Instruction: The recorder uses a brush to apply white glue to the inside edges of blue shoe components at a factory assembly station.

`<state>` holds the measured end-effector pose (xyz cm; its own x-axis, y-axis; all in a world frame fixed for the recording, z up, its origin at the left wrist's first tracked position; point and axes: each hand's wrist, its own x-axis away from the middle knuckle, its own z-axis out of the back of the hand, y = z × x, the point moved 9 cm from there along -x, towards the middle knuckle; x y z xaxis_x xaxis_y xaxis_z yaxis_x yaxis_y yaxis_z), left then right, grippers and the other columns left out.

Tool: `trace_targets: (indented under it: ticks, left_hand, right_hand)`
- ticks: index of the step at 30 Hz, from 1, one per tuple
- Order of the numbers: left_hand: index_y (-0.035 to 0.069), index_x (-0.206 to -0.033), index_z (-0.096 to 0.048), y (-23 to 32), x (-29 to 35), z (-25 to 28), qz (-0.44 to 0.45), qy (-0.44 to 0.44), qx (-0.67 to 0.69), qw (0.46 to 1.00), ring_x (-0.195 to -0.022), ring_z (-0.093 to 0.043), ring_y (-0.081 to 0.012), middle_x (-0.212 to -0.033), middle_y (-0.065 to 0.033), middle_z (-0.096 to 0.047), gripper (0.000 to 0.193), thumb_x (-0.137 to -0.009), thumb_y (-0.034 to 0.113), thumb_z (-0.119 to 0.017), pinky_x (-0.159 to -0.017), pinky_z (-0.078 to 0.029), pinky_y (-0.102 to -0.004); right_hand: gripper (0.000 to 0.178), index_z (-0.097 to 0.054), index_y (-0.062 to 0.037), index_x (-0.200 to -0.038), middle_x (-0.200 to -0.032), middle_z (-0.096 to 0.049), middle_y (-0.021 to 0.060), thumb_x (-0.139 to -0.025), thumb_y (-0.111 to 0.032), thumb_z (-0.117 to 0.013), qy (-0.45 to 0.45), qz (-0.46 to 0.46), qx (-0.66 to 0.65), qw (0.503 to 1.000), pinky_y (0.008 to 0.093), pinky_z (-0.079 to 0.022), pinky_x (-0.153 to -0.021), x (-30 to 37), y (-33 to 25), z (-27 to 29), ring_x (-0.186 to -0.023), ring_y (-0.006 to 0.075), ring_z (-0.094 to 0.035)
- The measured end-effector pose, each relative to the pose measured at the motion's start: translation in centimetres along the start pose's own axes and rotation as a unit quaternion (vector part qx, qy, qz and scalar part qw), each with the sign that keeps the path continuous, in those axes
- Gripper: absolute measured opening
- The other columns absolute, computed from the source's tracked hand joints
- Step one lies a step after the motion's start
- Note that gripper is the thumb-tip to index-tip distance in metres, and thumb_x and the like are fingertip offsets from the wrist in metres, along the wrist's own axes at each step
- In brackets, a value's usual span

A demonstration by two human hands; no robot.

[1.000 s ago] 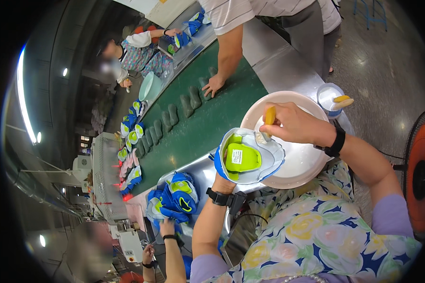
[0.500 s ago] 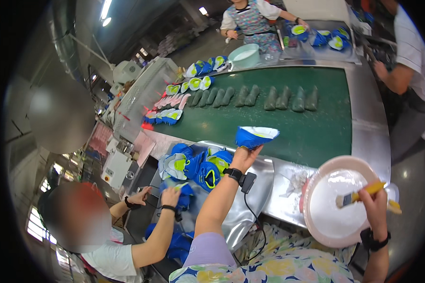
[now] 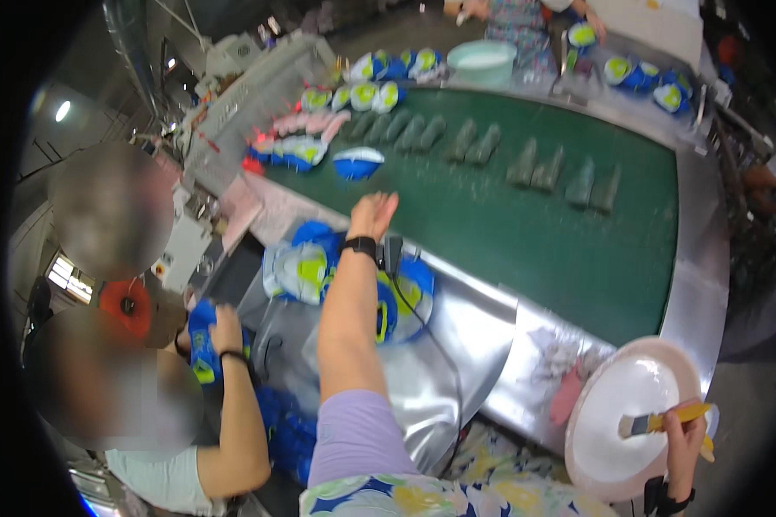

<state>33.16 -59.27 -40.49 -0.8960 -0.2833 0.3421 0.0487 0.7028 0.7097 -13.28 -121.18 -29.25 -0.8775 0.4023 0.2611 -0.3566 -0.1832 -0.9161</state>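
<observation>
A blue-and-white shoe upper lies on the green conveyor belt, towards its left part. Just nearer than it, over the belt's front edge, my left hand is held out empty, its fingers apart and somewhat blurred. My right hand is closed on a yellow-handled paintbrush. The bristles hang over the white liquid in a pale pink basin. Beneath my left forearm, more blue, white and lime shoe uppers are heaped on a shiny metal sheet, partly hidden by the arm.
Dark foot-shaped pieces stand in a row along the belt, with pink ones at its left end. At my left, a co-worker's hand holds a blue upper. Across the belt another person stands by a pale green basin.
My left hand has moved left and away from me and let go of the shoe upper, now on the belt. The brush stays in my right hand. The co-worker has lifted a blue upper.
</observation>
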Motion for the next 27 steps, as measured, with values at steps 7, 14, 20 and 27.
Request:
trace_targets:
  ticks: [7, 14, 20, 27]
  left_hand:
    - [-0.002, -0.121, -0.057, 4.0, 29.0, -9.0, 0.070, -0.287, -0.492, 0.819, -0.104, -0.066, -0.0229, -0.110, -0.0132, -0.067, 0.034, -0.096, 0.020, -0.059, -0.092, -0.054, -0.0373]
    - [0.016, -0.150, -0.030, 1.5, 42.8, 14.2, -0.035, -0.268, -0.927, 0.262, -0.137, -0.034, -0.0438, -0.141, -0.0241, -0.041, 0.108, -0.060, 0.036, -0.087, -0.112, -0.026, -0.0540]
    - [0.014, -0.112, -0.059, -0.1, 39.2, 16.1, -0.036, -0.212, -0.954, 0.210, -0.097, -0.064, -0.0371, -0.099, -0.0186, -0.064, 0.041, -0.072, 0.010, -0.066, -0.084, -0.050, -0.0468]
    - [0.008, -0.115, -0.058, -4.8, 40.6, -5.3, -0.433, -0.272, -0.743, 0.431, -0.091, -0.063, -0.0347, -0.101, -0.0128, -0.065, 0.048, -0.069, -0.001, -0.065, -0.082, -0.050, -0.0441]
  right_hand:
    - [0.009, -0.056, -0.0027, -0.099, -0.095, -0.056, 0.0035, -0.096, -0.010, -0.058, -0.068, 0.092, 0.029, 0.993, 0.0225, -0.044, -0.076, -1.9, -0.8, -0.2, -0.083, 0.0089, -0.054]
    - [0.009, -0.055, -0.0017, -0.100, -0.094, -0.057, 0.0046, -0.096, -0.009, -0.058, -0.123, 0.130, 0.044, 0.983, 0.0229, -0.046, -0.075, -0.2, 0.4, -1.1, -0.083, 0.0099, -0.056]
    - [0.012, -0.055, -0.0006, -0.096, -0.090, -0.058, 0.0058, -0.089, -0.004, -0.064, -0.136, 0.107, -0.044, 0.984, 0.0241, -0.047, -0.075, 3.7, -0.6, -1.5, -0.082, 0.0120, -0.059]
    - [0.011, -0.058, 0.0006, -0.091, -0.085, -0.062, 0.0059, -0.086, -0.004, -0.066, -0.013, 0.096, 0.014, 0.995, 0.0258, -0.048, -0.071, 4.1, 1.2, 0.5, -0.078, 0.0127, -0.061]
